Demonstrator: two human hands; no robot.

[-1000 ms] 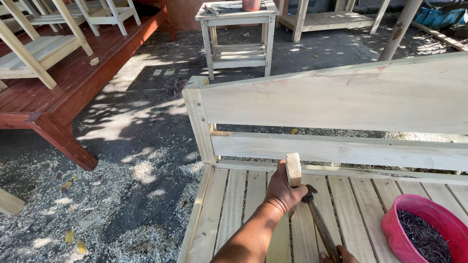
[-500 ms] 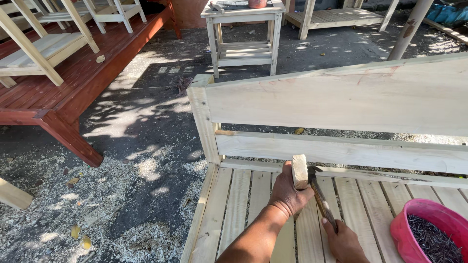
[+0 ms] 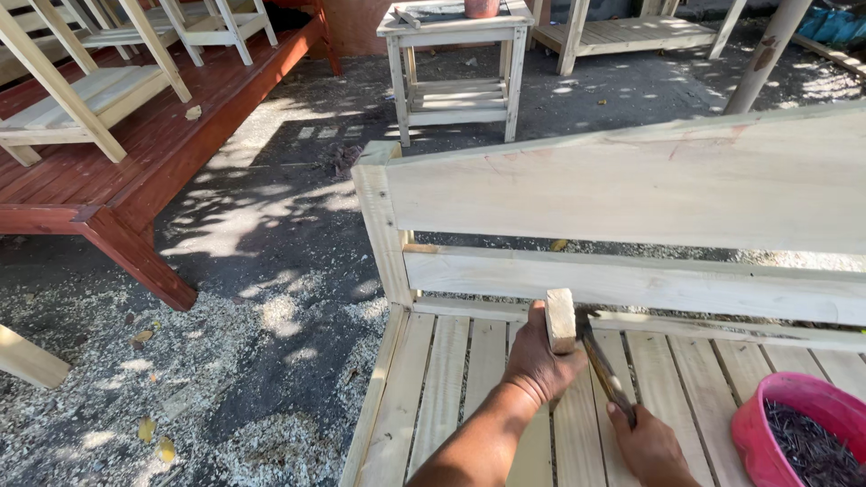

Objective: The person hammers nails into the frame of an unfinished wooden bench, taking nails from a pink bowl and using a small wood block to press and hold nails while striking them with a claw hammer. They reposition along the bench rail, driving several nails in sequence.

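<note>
My left hand [image 3: 539, 357] grips a short pale wooden block [image 3: 560, 319] and holds it upright on the slatted seat [image 3: 446, 388] of an unpainted wooden bench, close to the lower back rail [image 3: 686, 284]. My right hand [image 3: 651, 446] holds the handle of a hammer [image 3: 603, 368]; its head lies just right of the block, partly hidden behind it. The wide upper backrest board [image 3: 631, 189] runs above both hands.
A pink bowl [image 3: 794, 433] of dark nails sits on the seat at the right. Sawdust and dark ground lie to the left. A red-brown platform [image 3: 135, 162] carries pale chairs, and a small wooden table [image 3: 456, 63] stands behind the bench.
The view has shifted slightly; my right hand with the hammer has come up closer beside the block. My left hand keeps the block in the same spot.
</note>
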